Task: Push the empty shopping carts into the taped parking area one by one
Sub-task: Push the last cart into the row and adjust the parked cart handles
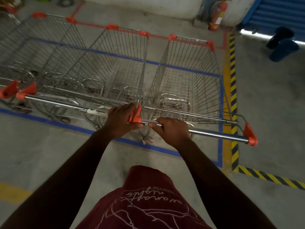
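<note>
Three empty wire shopping carts with orange corner caps stand side by side inside a rectangle of blue floor tape [148, 147]. The rightmost cart [189, 76] has a steel handle bar [217, 133] with orange ends. My right hand [171, 131] is closed around that bar near its left end. My left hand [123, 121] grips the orange cap where the middle cart [115, 63] and the rightmost cart's handle meet. The left cart [41, 47] stands further left, its handle bar [57, 103] running across.
Red tape [158, 36] marks the floor behind the carts. A yellow-black hazard stripe [233, 103] runs along the right of the blue tape and turns right at the front. A red fire extinguisher [217, 15] stands by the back wall. Blue objects [282, 45] lie at the far right.
</note>
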